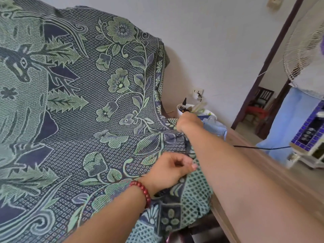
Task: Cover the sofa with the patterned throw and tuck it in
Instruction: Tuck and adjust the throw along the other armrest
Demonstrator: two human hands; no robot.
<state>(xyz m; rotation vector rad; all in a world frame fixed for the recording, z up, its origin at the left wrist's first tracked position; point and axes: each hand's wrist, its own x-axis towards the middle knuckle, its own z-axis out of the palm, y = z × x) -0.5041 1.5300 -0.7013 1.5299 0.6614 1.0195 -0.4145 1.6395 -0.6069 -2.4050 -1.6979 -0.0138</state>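
Nearest, the left hand (pixel 168 170), with a string of dark red round beads (pixel 142 193) on its wrist, rests on the patterned throw (pixel 78 102), a green and navy woven cloth with a deer and flowers, at the front right corner of the seat. Its fingers are curled, thumb forward; whether cloth is caught inside them I cannot tell. It probably weighs the border down so the cloth does not slide.

Past it the right hand (pixel 188 124) reaches to the back right corner of the seat, where seat meets backrest. Only its back shows, so its grip cannot be told. Judging by the creases running toward it, it is pushing the border into the gap.

The throw already covers the backrest and seat of the sofa (pixel 166 95), of which little but a beige end shows.

Beyond, at the far end of the brown wooden desk (pixel 263 163) beside the sofa, 1 white round cup (pixel 180 110) holds a small dark dropper bottle (pixel 184 103) and pale sticks (pixel 199 106).
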